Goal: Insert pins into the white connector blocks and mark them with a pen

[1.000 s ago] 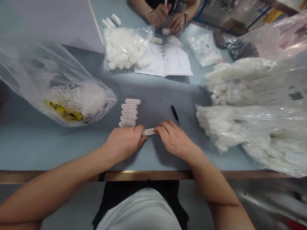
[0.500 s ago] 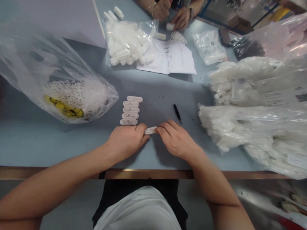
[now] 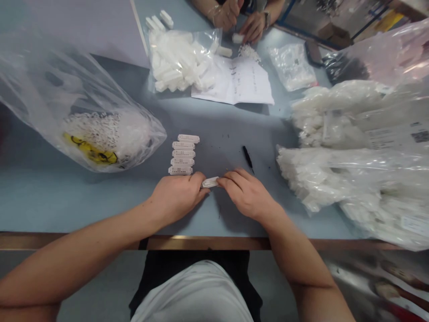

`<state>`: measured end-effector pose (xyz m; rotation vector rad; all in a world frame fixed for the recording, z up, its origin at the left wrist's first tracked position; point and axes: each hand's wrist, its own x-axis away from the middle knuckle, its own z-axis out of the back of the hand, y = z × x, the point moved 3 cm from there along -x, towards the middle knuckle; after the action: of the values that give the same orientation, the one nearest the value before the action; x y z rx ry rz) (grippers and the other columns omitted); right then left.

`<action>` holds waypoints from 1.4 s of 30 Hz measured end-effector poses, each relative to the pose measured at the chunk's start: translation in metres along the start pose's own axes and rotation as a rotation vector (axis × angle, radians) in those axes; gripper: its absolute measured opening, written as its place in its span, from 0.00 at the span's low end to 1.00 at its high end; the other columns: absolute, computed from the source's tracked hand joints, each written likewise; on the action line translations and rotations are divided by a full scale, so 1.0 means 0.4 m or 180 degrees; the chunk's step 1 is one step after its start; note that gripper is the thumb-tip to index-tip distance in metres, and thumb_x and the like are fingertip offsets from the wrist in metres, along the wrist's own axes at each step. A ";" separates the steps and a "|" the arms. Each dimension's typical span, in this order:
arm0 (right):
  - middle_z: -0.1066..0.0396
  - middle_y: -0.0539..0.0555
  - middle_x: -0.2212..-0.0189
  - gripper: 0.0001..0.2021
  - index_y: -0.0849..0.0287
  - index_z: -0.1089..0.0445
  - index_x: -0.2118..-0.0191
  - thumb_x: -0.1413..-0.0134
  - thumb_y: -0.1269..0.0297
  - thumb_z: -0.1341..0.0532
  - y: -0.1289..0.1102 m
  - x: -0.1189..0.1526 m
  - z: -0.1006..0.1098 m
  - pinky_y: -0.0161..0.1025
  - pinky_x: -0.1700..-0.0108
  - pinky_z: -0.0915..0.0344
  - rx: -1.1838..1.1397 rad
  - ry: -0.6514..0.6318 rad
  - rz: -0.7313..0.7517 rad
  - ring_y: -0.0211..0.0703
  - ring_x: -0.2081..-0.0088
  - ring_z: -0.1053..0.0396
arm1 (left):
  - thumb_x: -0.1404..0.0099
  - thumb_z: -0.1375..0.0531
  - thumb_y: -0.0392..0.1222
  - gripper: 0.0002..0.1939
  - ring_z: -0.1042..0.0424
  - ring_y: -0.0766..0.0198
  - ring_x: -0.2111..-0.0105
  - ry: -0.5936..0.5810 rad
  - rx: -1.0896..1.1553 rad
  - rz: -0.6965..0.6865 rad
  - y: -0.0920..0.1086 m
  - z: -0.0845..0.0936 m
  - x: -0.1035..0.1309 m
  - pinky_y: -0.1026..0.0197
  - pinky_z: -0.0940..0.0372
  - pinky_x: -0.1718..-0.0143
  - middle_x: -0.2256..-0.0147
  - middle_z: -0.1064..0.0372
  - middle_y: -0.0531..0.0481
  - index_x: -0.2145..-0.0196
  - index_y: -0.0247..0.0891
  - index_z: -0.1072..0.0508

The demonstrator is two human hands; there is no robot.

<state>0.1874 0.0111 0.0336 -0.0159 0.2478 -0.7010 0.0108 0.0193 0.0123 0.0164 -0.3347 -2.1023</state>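
Observation:
Between my two hands is a small white plastic strip (image 3: 210, 182) with rows of holes, tilted slightly up to the right. My left hand (image 3: 179, 194) pinches its left end between thumb and fingers. At the other end, the fingertips of my right hand (image 3: 246, 192) close on the strip. Several similar white strips (image 3: 183, 153) lie stacked in a column on the table just beyond my left hand. A slim black pen-like tool (image 3: 248, 158) rests beyond my right hand, its thin tip pointing toward me.
On the left stands a clear bag of small white parts (image 3: 110, 134). Large bags of white pieces (image 3: 335, 174) fill the right side. Farther back are a bag of white blocks (image 3: 182, 62), a paper sheet (image 3: 248, 85) and a co-worker's hands (image 3: 253, 27) at a white block.
My hands and the strip between them stay almost in place. Across the table, the co-worker's hand on the left shifts slightly.

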 end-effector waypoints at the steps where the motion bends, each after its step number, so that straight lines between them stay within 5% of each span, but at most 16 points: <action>1: 0.30 0.61 0.65 0.12 0.67 0.30 0.57 0.38 0.74 0.50 0.003 0.003 0.000 0.43 0.58 0.34 -0.0013 0.0007 -0.0005 0.47 0.61 0.38 | 0.33 0.51 0.54 0.19 0.26 0.53 0.72 -0.0014 -0.0001 0.0006 0.000 0.000 0.000 0.60 0.40 0.77 0.71 0.26 0.45 0.60 0.37 0.30; 13: 0.30 0.59 0.66 0.14 0.63 0.31 0.51 0.38 0.72 0.50 0.008 0.013 0.011 0.45 0.60 0.34 -0.0173 -0.0373 0.0258 0.46 0.62 0.38 | 0.33 0.51 0.54 0.20 0.26 0.54 0.71 -0.0202 0.0078 0.0058 -0.004 -0.008 -0.005 0.60 0.38 0.74 0.70 0.26 0.43 0.59 0.36 0.30; 19: 0.29 0.57 0.64 0.15 0.59 0.32 0.48 0.38 0.73 0.48 0.038 0.030 0.008 0.44 0.58 0.33 -0.0296 0.0064 0.0006 0.44 0.61 0.36 | 0.37 0.46 0.57 0.22 0.26 0.54 0.68 -0.0254 0.0483 0.0271 -0.020 0.008 -0.007 0.59 0.37 0.69 0.66 0.26 0.44 0.55 0.38 0.31; 22: 0.29 0.56 0.64 0.16 0.56 0.33 0.48 0.39 0.73 0.46 0.051 0.033 0.016 0.44 0.58 0.33 -0.0391 0.0522 -0.0248 0.43 0.63 0.35 | 0.40 0.45 0.62 0.24 0.29 0.60 0.73 -0.0106 0.1312 0.0622 -0.029 0.044 -0.009 0.60 0.37 0.69 0.72 0.29 0.50 0.58 0.40 0.29; 26: 0.29 0.54 0.66 0.15 0.54 0.32 0.50 0.42 0.73 0.43 0.036 0.024 0.029 0.41 0.62 0.33 -0.0584 0.1126 -0.0431 0.41 0.65 0.34 | 0.35 0.49 0.57 0.19 0.38 0.68 0.81 -0.0036 0.3945 0.1106 -0.025 0.068 -0.013 0.63 0.37 0.75 0.80 0.37 0.56 0.63 0.38 0.30; 30: 0.29 0.54 0.66 0.17 0.54 0.33 0.48 0.43 0.73 0.42 -0.003 0.010 0.035 0.42 0.62 0.33 -0.0849 0.1406 -0.0336 0.41 0.65 0.34 | 0.33 0.47 0.48 0.14 0.28 0.64 0.71 0.0009 0.6073 0.1392 -0.012 0.051 -0.015 0.57 0.30 0.63 0.71 0.30 0.49 0.59 0.34 0.31; 35: 0.28 0.54 0.65 0.15 0.54 0.33 0.49 0.42 0.71 0.42 -0.038 -0.006 0.028 0.42 0.60 0.34 -0.0641 0.1170 -0.0213 0.42 0.63 0.34 | 0.32 0.48 0.47 0.16 0.26 0.61 0.59 -0.0091 0.6510 0.1566 -0.003 0.033 -0.010 0.55 0.32 0.50 0.59 0.26 0.42 0.56 0.33 0.30; 42: 0.27 0.54 0.63 0.15 0.55 0.34 0.48 0.40 0.67 0.43 -0.069 -0.012 0.011 0.45 0.62 0.41 -0.0098 0.0807 -0.0254 0.45 0.60 0.34 | 0.31 0.50 0.48 0.18 0.28 0.56 0.51 -0.0149 0.6533 0.1496 0.017 0.028 -0.003 0.55 0.32 0.50 0.50 0.30 0.36 0.54 0.31 0.30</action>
<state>0.1674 -0.0071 0.0417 0.0342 0.5032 -0.7790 0.0154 0.0196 0.0246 0.9380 -2.0500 -0.5494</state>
